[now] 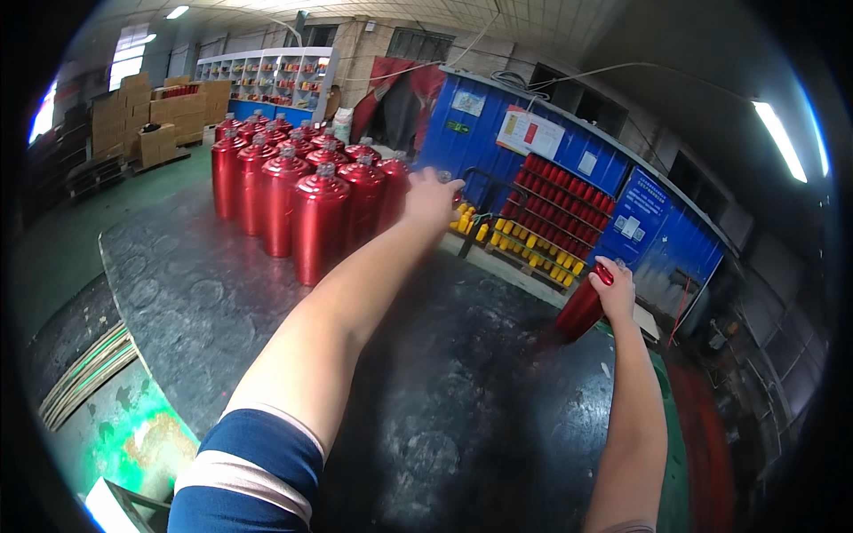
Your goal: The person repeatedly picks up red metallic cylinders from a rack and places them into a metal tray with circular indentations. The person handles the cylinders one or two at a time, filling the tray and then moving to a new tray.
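My right hand (pixel 615 289) is closed round the top of a red metal cylinder (pixel 579 311), which leans at the right side of the dark tabletop (pixel 444 391). My left arm reaches far forward, and my left hand (pixel 431 197) is closed about the neck of another red cylinder (pixel 458 199). Only a bit of its shoulder and grey top shows; hand and forearm hide the rest. Just left of that hand, several upright red cylinders (pixel 322 222) with grey threaded-looking tops stand close together in rows.
Beyond the table stands a blue metal wall (pixel 484 115) with a rack (pixel 560 213) of red and yellow cylinders. A dark tubular handle (pixel 498 178) rises before it. Cardboard boxes (pixel 178 115) and a shelf unit (pixel 267 80) are far left. Long thin rods (pixel 89 373) lie beside the table's left edge.
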`<state>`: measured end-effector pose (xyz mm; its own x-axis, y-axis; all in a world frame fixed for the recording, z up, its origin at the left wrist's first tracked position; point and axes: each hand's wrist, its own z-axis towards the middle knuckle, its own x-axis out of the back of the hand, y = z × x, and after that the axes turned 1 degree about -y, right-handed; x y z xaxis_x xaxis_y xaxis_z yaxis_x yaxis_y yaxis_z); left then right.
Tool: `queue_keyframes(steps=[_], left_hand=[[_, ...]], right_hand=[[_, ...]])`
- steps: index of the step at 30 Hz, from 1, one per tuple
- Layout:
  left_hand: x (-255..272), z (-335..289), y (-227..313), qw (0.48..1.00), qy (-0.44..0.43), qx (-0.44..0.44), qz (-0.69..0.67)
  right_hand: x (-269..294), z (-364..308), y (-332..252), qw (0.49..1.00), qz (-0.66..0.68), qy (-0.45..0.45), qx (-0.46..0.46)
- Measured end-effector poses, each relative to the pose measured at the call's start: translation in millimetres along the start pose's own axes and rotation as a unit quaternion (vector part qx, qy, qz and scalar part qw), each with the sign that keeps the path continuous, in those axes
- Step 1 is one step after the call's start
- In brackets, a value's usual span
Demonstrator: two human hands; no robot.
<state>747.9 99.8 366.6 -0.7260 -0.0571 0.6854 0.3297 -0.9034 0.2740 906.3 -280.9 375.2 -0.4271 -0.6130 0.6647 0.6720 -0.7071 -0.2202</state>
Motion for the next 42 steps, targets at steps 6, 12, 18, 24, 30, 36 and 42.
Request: queue_keyframes(steps=[6, 12, 18, 24, 30, 36, 42], left_hand=[[100.8, -90.4, -3.0, 0.992, 0.044, 0.035, -0.116], [254.7, -226.1, -30.5, 0.937, 0.159, 0.001, -0.311], [410.2, -418.8, -86.8, 0.766, 0.234, 0.346, -0.49], [381.3, -617.0, -170.8, 0.723, 0.284, 0.348, -0.524], [290.5, -723.8, -245.9, 0.215, 0.271, 0.553, -0.758], [290.4, -759.5, -280.1, 0.053, 0.24, 0.567, -0.786], [288.2, -742.8, -291.3, 0.055, 0.199, 0.565, -0.799]], right_hand=[[30.5, -66.8, -8.2, 0.986, 0.074, 0.152, 0.011], [99.1, -127.0, -91.6, 0.85, 0.504, 0.114, -0.104], [149.5, -193.9, -275.6, 0.491, 0.806, -0.215, -0.249], [129.0, -331.8, -456.8, 0.191, 0.822, -0.378, -0.381], [13.6, -487.6, -531.2, 0.014, 0.738, -0.427, -0.522], [-10.5, -567.3, -580.3, -0.001, 0.681, -0.404, -0.611], [-23.3, -574.1, -587.8, -0.006, 0.671, -0.379, -0.637]])
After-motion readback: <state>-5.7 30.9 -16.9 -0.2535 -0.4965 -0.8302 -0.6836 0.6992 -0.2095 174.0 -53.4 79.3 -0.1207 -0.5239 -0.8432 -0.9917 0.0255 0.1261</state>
